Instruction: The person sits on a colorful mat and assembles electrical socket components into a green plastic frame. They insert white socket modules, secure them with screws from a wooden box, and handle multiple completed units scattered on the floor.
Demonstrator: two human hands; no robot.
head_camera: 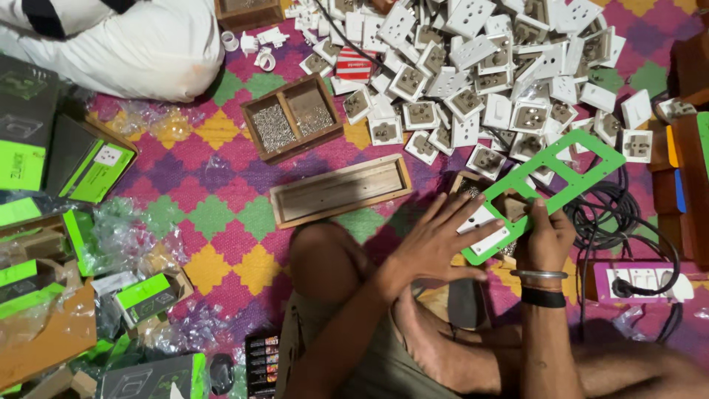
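Observation:
A long green plastic frame (572, 166) with rectangular openings slants from lower left to upper right over my lap. My right hand (545, 236) grips its lower end from below. My left hand (436, 240) lies flat with fingers spread, pressing a white switch module (478, 219) into the frame's lowest opening. I sit cross-legged on a patterned mat.
A big heap of white socket modules (473, 66) lies ahead. A wooden two-part box of screws (293, 117) and a long wooden tray (340, 191) sit at centre. Black cable (628, 214) and a power strip (639, 282) are at right; green boxes (96, 174) and plastic wrappers at left.

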